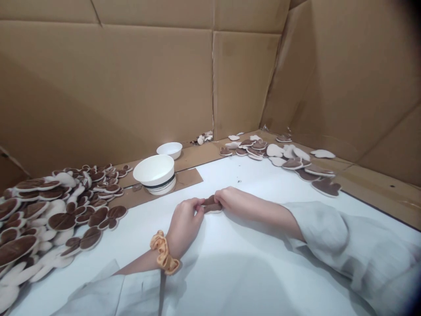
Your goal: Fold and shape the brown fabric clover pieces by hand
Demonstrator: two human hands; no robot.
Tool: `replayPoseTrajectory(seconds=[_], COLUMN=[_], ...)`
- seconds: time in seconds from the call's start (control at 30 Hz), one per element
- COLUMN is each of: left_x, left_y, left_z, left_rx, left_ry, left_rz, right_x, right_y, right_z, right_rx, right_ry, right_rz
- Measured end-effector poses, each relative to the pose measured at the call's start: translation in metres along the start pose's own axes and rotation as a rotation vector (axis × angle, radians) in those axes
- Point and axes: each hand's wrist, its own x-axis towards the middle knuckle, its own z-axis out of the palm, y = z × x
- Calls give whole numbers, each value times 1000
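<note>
"Where's the brown piece (213,205)?"
"Near the far edge of the desk (230,276) — left hand (186,221) and right hand (239,204) each have their grip pinched on it."
"And room to move?"
"White surface spreads nearside and rightward. A striped bowl (155,174) stands by the far edge, a heap (62,221) crowds the left — loose pieces (292,163) cover the far corner."

brown piece (212,204) partly hidden, pile (61,221) cropped left

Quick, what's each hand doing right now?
Left hand: closed, thumb and fingers holding the left end of a brown, pale-edged piece.
Right hand: closed, fingers on the same piece's right end.
</note>
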Motion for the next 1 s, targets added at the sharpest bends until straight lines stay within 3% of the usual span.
replayPoseTrajectory(seconds=[0.23,0.43,0.7,0.9,1.0], left_x=[3,8,17,22,25], left_y=[-2,-3,-1,-2,-3], left_z=[2,-3,-6,-6,-6], left_rx=[22,92,282,456,465], left_ry=[-10,-95,-66,-71,-77], left_rz=[57,101,273,457,482], right_x=[2,0,-5,-5,-5], right_y=[4,1,-4,-3,-2], right_z=[1,-4,-15,-13,-11], right_rx=[-18,13,114,166,145], right_ry=[-1,-35,-64,-51,-24], right_rz=[1,24,72,90,86])
